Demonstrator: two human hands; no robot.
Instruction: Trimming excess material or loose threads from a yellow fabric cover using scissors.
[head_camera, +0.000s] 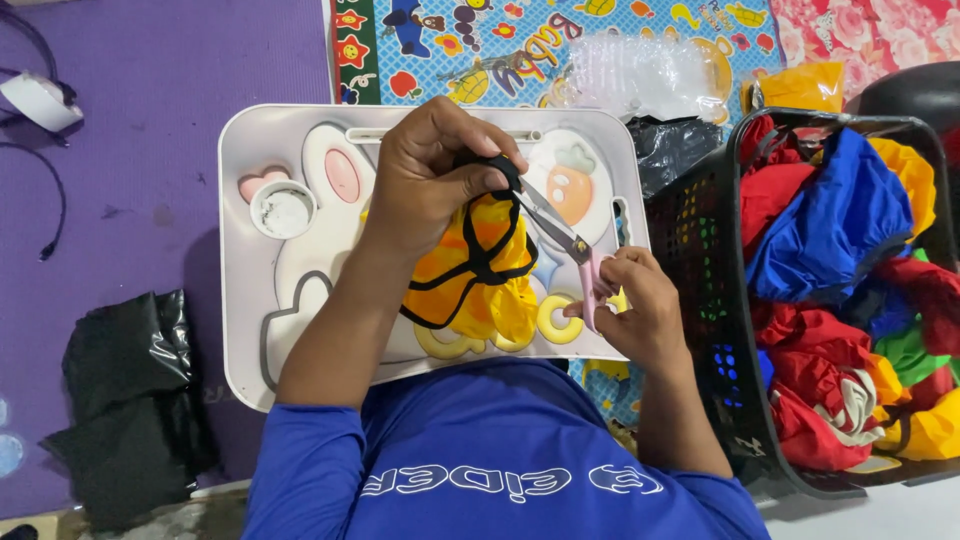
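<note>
Left hand (430, 175) fingers pinched on yellow black-trimmed garment (480, 270) over white tray (240, 300). Right hand (635, 310) fingers clamped on pink-handled scissors (560, 235). Black basket (700, 250) of coloured cloth just beside tray.

I see a white lap tray (240, 300) on the floor mat (150, 150). Yellow cloth (480, 285) lies at its middle, a small cup (283, 209) near its left edge, yellow rings (558, 320) along its near edge.

Person seen from above: bright blue short-sleeved shirt (480, 470) of smooth fabric, white outlined lettering across the near chest, 2 sleeves ending above the elbows. Left hand (425, 175) and right hand (640, 310) bare, without gloves.
</note>
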